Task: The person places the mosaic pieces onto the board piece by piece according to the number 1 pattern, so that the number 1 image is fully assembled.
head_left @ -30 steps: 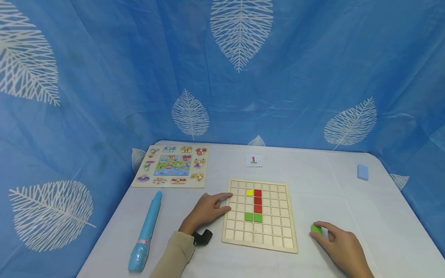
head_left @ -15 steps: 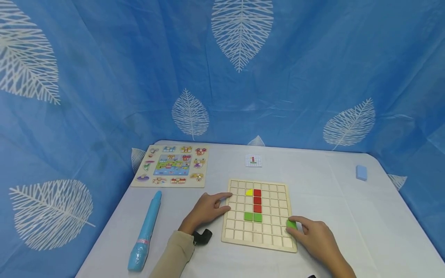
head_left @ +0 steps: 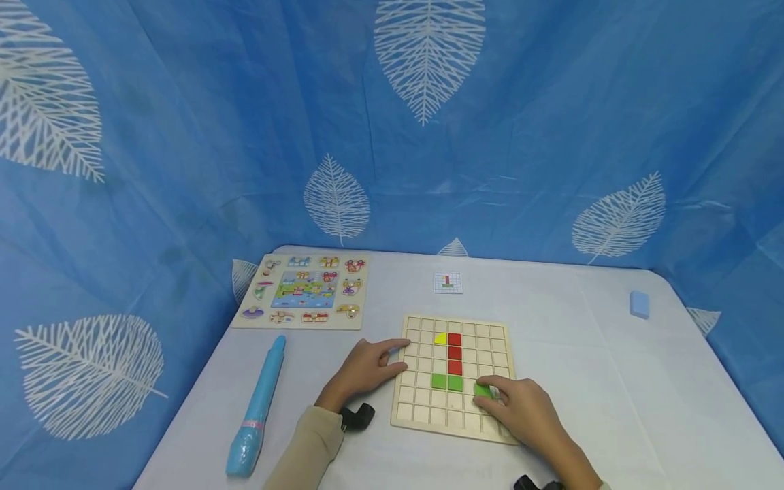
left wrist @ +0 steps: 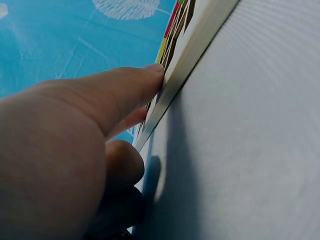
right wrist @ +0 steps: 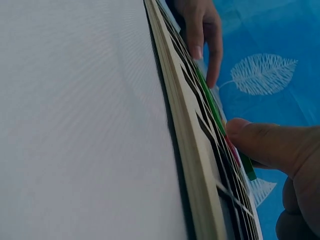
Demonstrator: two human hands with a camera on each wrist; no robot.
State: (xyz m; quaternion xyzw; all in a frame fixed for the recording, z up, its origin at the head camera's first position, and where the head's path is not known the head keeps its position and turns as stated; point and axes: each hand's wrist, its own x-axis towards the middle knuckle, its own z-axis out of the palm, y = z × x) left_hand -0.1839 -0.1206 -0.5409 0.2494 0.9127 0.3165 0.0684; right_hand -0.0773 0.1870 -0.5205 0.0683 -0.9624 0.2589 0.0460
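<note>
Near the middle of the table lies a wooden grid board (head_left: 422, 427) with square cells. Three red tiles (head_left: 454, 353) form a column on it, a yellow piece (head_left: 441, 339) with a curved or slanted side is left of the top one, and two green tiles (head_left: 446, 382) sit below. My right hand (head_left: 523, 412) pinches another green tile (head_left: 482, 390) between thumb and index finger, close over the board's right half. In the right wrist view this green tile (right wrist: 248, 167) shows edge-on beyond the thumb. My left hand (head_left: 364, 371) rests its thumb and index fingertips on the board's left edge.
Behind the board lies a small pattern card (head_left: 448, 282). A picture puzzle board (head_left: 300, 316) is at the back left, with a light blue toy microphone (head_left: 257, 401) in front of it. A pale blue block (head_left: 640, 304) stands far right. Blue leaf-print cloth (head_left: 520, 136) hangs behind.
My right hand has carried the green tile leftward from the table right of the board to over the grid. The left hand and the board have stayed put.
</note>
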